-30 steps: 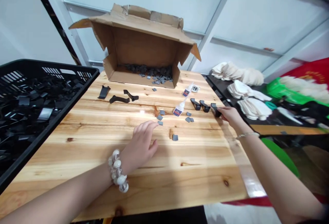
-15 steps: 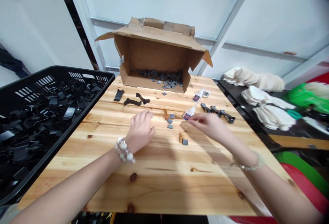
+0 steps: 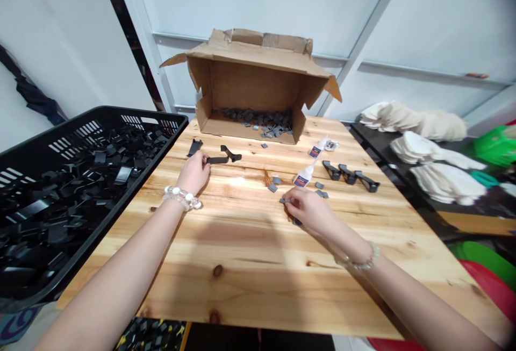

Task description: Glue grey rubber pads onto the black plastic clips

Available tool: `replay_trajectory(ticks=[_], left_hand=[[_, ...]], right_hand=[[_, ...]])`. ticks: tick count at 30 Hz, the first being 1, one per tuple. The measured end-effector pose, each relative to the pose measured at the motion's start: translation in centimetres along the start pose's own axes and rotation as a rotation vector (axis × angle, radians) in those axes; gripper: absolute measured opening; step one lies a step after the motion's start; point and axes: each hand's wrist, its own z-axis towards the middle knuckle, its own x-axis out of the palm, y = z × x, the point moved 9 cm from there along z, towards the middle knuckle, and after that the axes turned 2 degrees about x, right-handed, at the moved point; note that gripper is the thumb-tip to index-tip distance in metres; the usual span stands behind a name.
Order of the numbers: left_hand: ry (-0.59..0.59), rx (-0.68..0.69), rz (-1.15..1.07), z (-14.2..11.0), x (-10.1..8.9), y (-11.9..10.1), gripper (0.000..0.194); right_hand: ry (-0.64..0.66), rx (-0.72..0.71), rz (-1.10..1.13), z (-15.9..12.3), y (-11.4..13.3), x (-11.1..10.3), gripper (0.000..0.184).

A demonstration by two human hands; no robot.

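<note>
My left hand [image 3: 194, 172] reaches to the left part of the wooden table [image 3: 258, 265], fingers curled on a black plastic clip [image 3: 216, 160]. Two more black clips [image 3: 231, 153] lie beside it. My right hand [image 3: 307, 211] rests mid-table, its fingertips pinching a small grey square pad [image 3: 284, 200]. Other grey pads [image 3: 274, 184] lie scattered just beyond it. A small glue bottle [image 3: 305, 174] lies close behind my right hand.
An open cardboard box [image 3: 258, 90] with grey pads stands at the table's far edge. A black crate [image 3: 60, 190] full of black clips sits left. Three finished black clips [image 3: 350, 174] lie at right, near a second glue bottle [image 3: 318, 148]. White fabric pieces [image 3: 423, 141] are piled far right.
My left hand moved from the grey pads leftward to the black clip. My right hand came from the clips at the right edge to the grey pads mid-table.
</note>
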Motion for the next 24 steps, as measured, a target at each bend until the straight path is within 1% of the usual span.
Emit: replay_trajectory(ticks=[2,3,5,8,10,12,13,15,16,18,20,22,24], left_hand=[[0.007,0.032,-0.014,-0.4,-0.1,-1.2,0.028],[0.018,0.064,-0.022,-0.7,-0.1,-2.3,0.026],[0.052,0.156,-0.041,-1.9,0.0,-5.1,0.021],[0.131,0.324,-0.061,-4.7,0.3,-10.3,0.013],[0.188,0.444,-0.055,-6.9,0.7,-13.4,0.012],[0.243,0.644,0.022,-9.4,1.3,-16.3,0.015],[0.266,0.748,0.071,-10.6,1.6,-17.4,0.016],[0.306,0.914,0.16,-12.4,2.1,-18.6,0.015],[0.325,0.958,0.184,-12.9,2.2,-18.9,0.014],[0.364,1.0,0.207,-13.3,2.3,-19.0,0.013],[0.417,1.011,0.184,-13.4,2.1,-19.1,0.011],[0.464,0.975,0.121,-13.3,1.9,-19.1,0.007],[0.446,0.907,0.04,-13.0,1.5,-19.0,0.003]], right_hand=[[-0.026,0.049,0.035,-0.7,-0.6,-0.6,0.009],[-0.047,0.083,0.067,-1.1,-1.0,-1.0,0.006],[-0.099,0.144,0.172,-1.8,-1.7,-1.9,0.003],[-0.148,0.201,0.395,-2.6,-2.8,-2.8,0.007],[-0.169,0.24,0.529,-2.8,-3.7,-3.0,0.009],[-0.201,0.271,0.616,-3.0,-4.5,-3.2,0.012],[-0.218,0.279,0.654,-3.0,-4.8,-3.2,0.013],[-0.235,0.292,0.739,-3.1,-5.2,-3.2,0.017],[-0.238,0.299,0.787,-3.2,-5.2,-3.1,0.019],[-0.229,0.318,0.882,-3.3,-4.9,-2.7,0.027],[-0.19,0.348,0.957,-3.6,-4.5,-2.0,0.033],[-0.129,0.372,1.017,-3.8,-4.0,-1.1,0.032],[-0.078,0.367,1.071,-4.0,-3.4,-0.4,0.026]])
